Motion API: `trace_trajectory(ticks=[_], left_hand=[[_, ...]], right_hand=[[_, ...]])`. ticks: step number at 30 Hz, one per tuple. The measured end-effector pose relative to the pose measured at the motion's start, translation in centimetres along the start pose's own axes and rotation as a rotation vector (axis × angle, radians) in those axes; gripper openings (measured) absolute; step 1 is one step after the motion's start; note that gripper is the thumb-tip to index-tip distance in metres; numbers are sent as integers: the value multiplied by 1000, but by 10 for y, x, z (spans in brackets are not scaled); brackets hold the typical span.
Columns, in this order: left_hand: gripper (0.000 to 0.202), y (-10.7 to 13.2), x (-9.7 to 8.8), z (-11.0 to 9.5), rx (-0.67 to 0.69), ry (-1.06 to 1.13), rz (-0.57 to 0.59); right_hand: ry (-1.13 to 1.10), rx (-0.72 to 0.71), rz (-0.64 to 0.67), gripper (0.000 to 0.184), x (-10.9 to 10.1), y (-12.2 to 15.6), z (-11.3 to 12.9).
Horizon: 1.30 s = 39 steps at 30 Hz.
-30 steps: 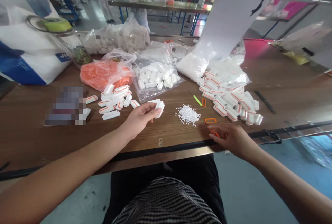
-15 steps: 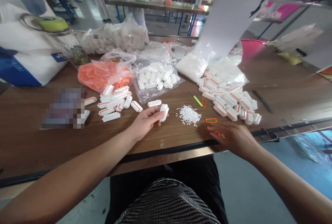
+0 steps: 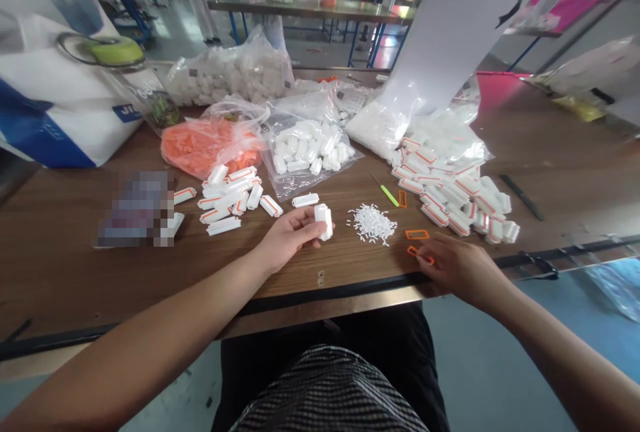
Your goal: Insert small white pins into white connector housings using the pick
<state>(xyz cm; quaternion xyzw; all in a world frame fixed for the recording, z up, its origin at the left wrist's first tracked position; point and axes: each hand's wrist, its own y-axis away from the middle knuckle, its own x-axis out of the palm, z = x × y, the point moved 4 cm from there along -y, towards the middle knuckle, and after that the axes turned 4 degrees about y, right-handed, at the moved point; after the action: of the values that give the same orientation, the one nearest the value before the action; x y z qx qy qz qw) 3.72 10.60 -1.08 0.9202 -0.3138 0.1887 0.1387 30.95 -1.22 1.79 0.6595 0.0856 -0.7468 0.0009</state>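
Note:
My left hand [image 3: 290, 239] is closed round a small white plastic block [image 3: 324, 220], held just above the brown table [image 3: 100, 272]. My right hand [image 3: 463, 267] rests near the table's front edge, its fingertips pinched on a thin orange frame [image 3: 419, 255]. A second orange frame [image 3: 417, 234] lies flat just beyond it. Between the hands sits a little heap of tiny white pins [image 3: 373, 223]. One white block [image 3: 305, 200] lies loose ahead of my left hand.
White blocks with orange frames are piled at the left [image 3: 227, 197] and at the right [image 3: 453, 189]. Behind them lie a bag of orange parts [image 3: 200, 145], bags of white blocks [image 3: 307, 149], a green-handled tool [image 3: 386, 191], a black strip [image 3: 521, 195] and a blue-white sack [image 3: 45, 105].
My left hand let one white block drop onto the table and shifted right with the other. My right hand lifted one end of the orange frame at the table's edge.

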Motion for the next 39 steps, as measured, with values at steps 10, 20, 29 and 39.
trace_trajectory(ticks=[10, 20, 29, 39], left_hand=[[39, 7, 11, 0, -10, -116, 3], [35, 7, 13, 6, 18, -179, -11], [38, 7, 15, 5, 22, -124, -12], [34, 7, 13, 8, 37, -135, 6]], right_hand=[[-567, 66, -240, 14, -17, -51, 102], [-465, 3, -316, 13, -12, -57, 124], [-557, 16, -279, 12, -11, -63, 128], [-866, 150, -183, 23, 2, -70, 119]])
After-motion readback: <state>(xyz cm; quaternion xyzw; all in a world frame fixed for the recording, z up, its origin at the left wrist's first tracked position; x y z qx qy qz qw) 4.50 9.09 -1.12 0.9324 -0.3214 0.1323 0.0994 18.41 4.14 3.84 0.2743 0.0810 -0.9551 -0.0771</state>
